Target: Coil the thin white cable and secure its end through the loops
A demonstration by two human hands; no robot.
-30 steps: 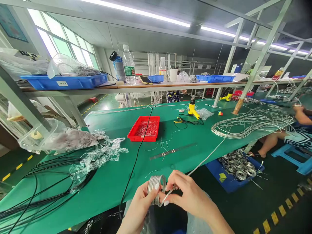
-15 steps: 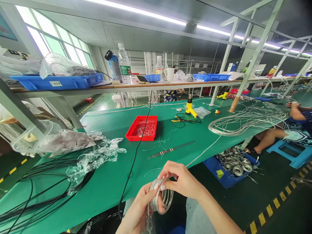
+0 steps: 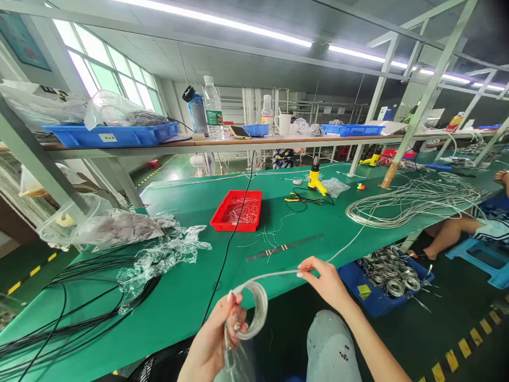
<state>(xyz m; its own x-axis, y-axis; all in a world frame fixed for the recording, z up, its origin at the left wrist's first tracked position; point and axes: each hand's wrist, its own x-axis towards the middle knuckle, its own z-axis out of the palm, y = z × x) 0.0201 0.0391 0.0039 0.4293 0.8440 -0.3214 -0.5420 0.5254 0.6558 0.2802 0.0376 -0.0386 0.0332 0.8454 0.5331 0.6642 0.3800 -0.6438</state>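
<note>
Gripping a small wire coil (image 3: 261, 307) with closed fingers, the left hand (image 3: 212, 339) holds it over the near edge of the green tabletop (image 3: 178, 307); the right hand (image 3: 326, 284) pinches its strand (image 3: 274, 274), which could kink if tugged too sharply.

Above the green bench mat (image 3: 183, 313), the way up the frame from the left hand (image 3: 212, 339) is crossed by a thin black cable (image 3: 229, 249) that runs down from the shelf (image 3: 119, 150) to the lower middle. Farther up stands a red tray (image 3: 236, 211). Crumpled plastic wrap (image 3: 159, 270) and looped black cables (image 3: 79, 313) fill the lower left. Right of the right hand (image 3: 328, 284), the bench edge drops to the floor, where a blue crate (image 3: 345, 281) sits, and a white wire heap (image 3: 413, 204) lies on the bench at upper right
</note>
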